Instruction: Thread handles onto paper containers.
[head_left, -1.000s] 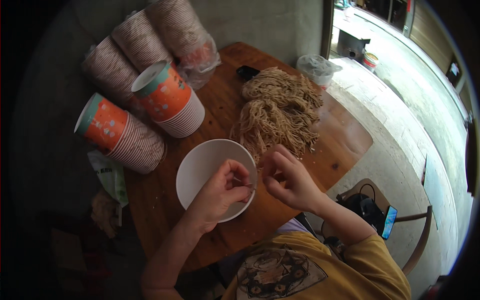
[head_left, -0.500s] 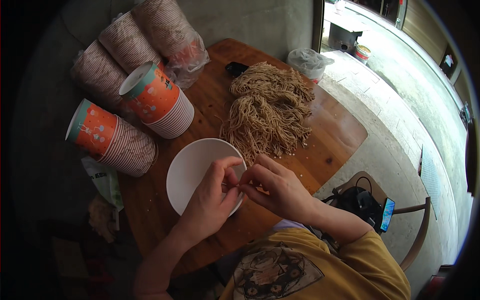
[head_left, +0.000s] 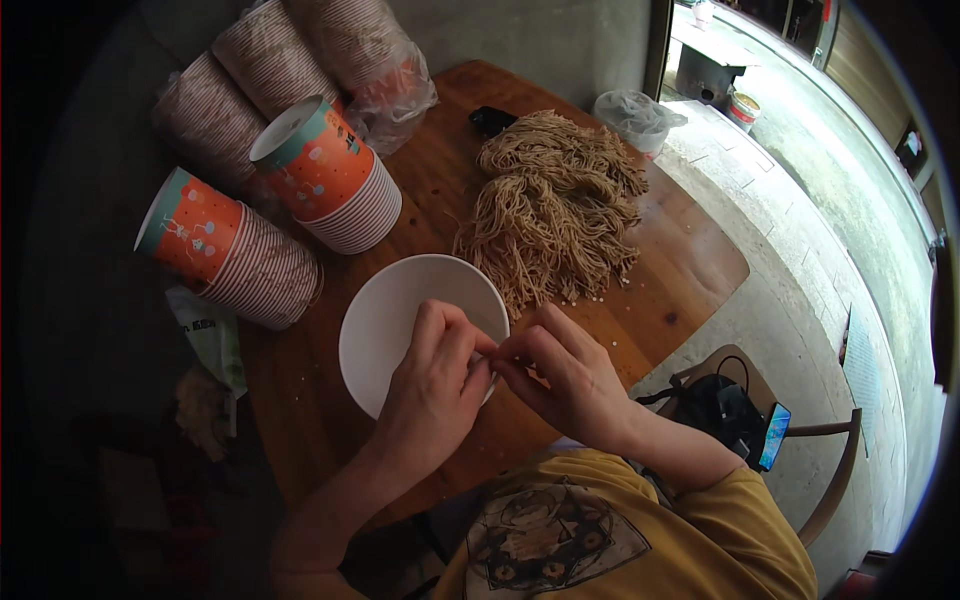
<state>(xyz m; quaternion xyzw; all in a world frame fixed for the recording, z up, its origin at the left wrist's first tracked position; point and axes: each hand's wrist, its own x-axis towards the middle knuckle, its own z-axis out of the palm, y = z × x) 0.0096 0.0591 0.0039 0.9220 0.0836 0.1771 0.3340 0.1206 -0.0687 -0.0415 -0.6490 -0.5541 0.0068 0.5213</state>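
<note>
Over the white bowl (head_left: 400, 315) my left hand (head_left: 435, 385) and right hand (head_left: 565, 375) pinch together (something tiny, can't tell what) — noodle pile (head_left: 555, 205) lies just ahead, nearer my right.

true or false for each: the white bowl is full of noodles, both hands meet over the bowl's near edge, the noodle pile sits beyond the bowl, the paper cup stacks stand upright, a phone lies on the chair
1. The white bowl is full of noodles: false. The part of its inside that shows is bare white.
2. The left hand and right hand meet over the bowl's near edge: true. Their fingertips come together there.
3. The noodle pile sits beyond the bowl on the wooden table: true.
4. The paper cup stacks stand upright: false. They lie on their sides, open ends facing the camera.
5. A phone lies on the chair: true, at the person's right.
</note>
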